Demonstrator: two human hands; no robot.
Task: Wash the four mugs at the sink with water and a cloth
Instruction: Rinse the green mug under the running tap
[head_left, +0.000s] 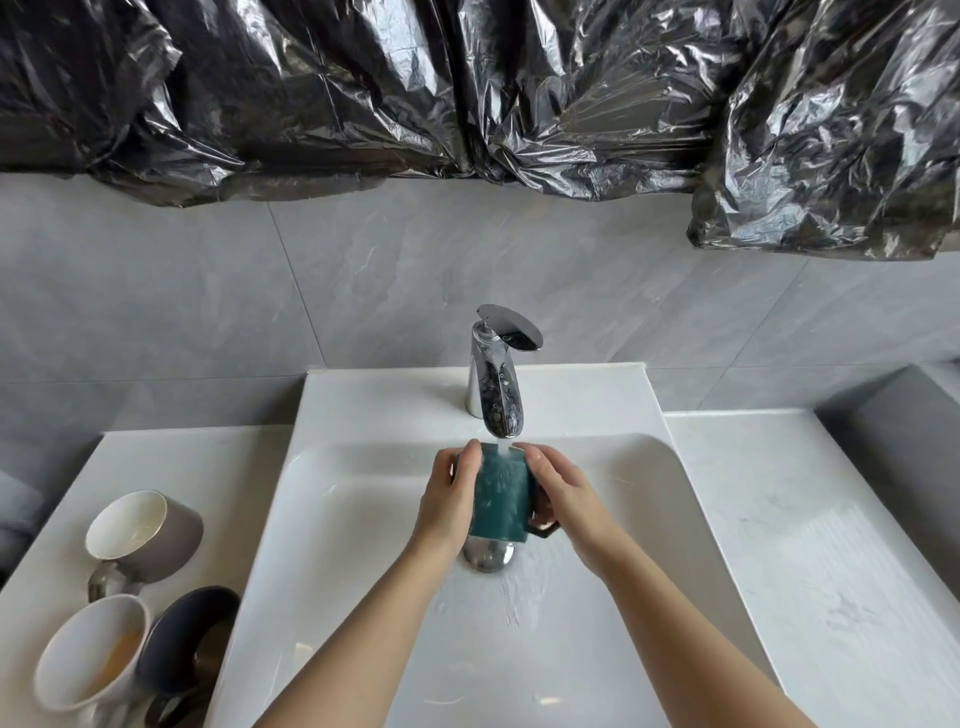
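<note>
A dark green mug (500, 499) is held over the white sink (363, 519), right under the chrome faucet (496, 374), and water runs onto it. My left hand (449, 501) grips its left side. My right hand (558, 493) grips its right side, near the dark handle that sticks out at the lower right. Three other mugs lie on the left counter: a grey-brown one (150, 530), a white one with brown stains inside (91, 652) and a dark blue one (189, 642). No cloth is visible.
The chrome drain plug (488, 556) sits below the mug, with water spreading across the basin floor. A white counter (831, 571) extends to the right of the sink. Crumpled black plastic sheeting (467, 88) hangs over the grey tiled wall behind.
</note>
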